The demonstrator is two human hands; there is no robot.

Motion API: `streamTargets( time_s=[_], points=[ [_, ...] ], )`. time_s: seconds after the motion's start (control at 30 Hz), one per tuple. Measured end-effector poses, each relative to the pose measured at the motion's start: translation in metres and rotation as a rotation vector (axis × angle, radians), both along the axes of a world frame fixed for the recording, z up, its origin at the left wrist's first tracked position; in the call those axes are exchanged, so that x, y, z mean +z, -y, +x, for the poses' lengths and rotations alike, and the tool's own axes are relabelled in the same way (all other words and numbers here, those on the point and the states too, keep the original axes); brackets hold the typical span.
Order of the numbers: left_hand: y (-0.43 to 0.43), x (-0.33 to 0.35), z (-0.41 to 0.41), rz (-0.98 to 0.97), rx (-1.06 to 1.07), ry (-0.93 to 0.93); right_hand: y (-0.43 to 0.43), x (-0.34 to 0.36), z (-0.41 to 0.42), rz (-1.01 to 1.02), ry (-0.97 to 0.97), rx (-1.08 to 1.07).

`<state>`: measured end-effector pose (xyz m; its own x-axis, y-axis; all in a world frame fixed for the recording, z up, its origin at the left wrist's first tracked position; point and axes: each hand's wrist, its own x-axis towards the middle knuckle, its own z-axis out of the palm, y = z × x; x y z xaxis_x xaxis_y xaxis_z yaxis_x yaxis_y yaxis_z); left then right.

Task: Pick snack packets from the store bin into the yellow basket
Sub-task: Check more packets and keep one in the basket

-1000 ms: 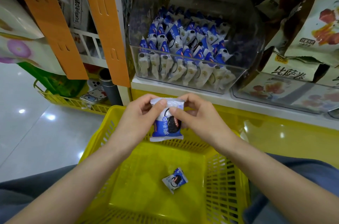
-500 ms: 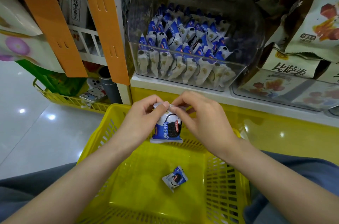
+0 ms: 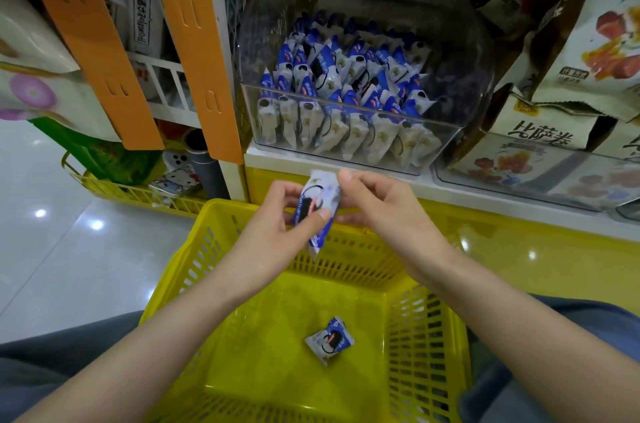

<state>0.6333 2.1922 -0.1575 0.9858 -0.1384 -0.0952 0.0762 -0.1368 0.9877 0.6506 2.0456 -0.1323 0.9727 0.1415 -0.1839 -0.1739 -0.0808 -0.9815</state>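
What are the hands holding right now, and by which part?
One blue-and-white plastic snack packet: the left hand grips its middle, thumb across the front, and the right hand pinches its top edge.

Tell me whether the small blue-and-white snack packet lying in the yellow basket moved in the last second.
No. The blue-and-white packet keeps its spot on the floor of the yellow plastic basket.

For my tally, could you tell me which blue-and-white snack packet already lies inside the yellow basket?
The lone packet flat on the yellow basket floor; the held packet hangs above between left hand and right hand, the others fill the clear bin.
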Motion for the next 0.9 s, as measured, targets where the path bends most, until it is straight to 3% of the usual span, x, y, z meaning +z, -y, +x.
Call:
streamTargets(
  time_s=[0.17,0.37,0.57,0.9],
  points=[
    [0.001,-0.001,0.004,-0.223,0.095,-0.227,-0.002,-0.006,-0.003,-0.216,0.100,0.071],
    [0.000,-0.001,0.001,-0.202,-0.027,-0.193,-0.006,-0.013,-0.010,-0.451,0.355,0.093],
    [0.001,0.001,-0.001,-0.090,0.006,-0.121,-0.004,-0.014,-0.005,-0.418,0.358,0.072],
    [-0.002,0.000,-0.004,-0.158,-0.065,-0.116,-0.003,-0.011,-0.004,-0.453,0.389,0.093]
  ],
)
